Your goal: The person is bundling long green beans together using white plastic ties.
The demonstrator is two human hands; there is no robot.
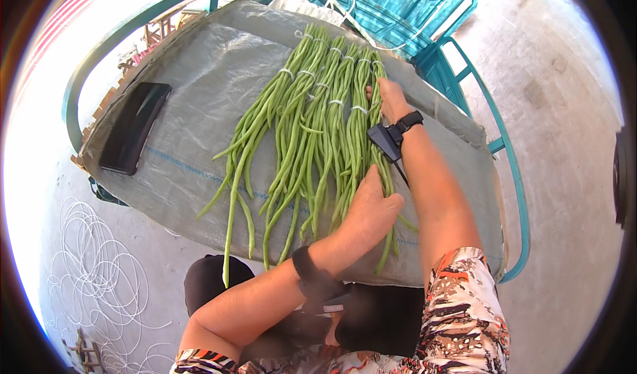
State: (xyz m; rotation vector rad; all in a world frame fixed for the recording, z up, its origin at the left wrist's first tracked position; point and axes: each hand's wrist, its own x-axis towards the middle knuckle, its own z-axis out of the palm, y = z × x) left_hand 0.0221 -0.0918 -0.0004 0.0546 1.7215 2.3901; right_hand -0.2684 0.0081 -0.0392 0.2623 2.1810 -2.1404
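Note:
Several bundles of long green beans [290,132] lie side by side on a grey plastic-covered tabletop [192,95]. White ties [336,102] bind them near their upper ends, and the loose lower ends fan toward me. At the far right of the row, my right hand [390,100] closes around the upper part of the last bundle, a fingertip showing on its left side. Lower on that same bundle, my left hand [373,207] is curled around the beans, with bean ends coming out below it. Its inner fingers are partly hidden.
A black phone [136,128] lies at the table's left. Curved teal metal rails [514,195] edge both sides, and a teal metal frame [391,5] with white strapping stands beyond the far edge. Loose white strapping [96,268] lies coiled on the floor at left.

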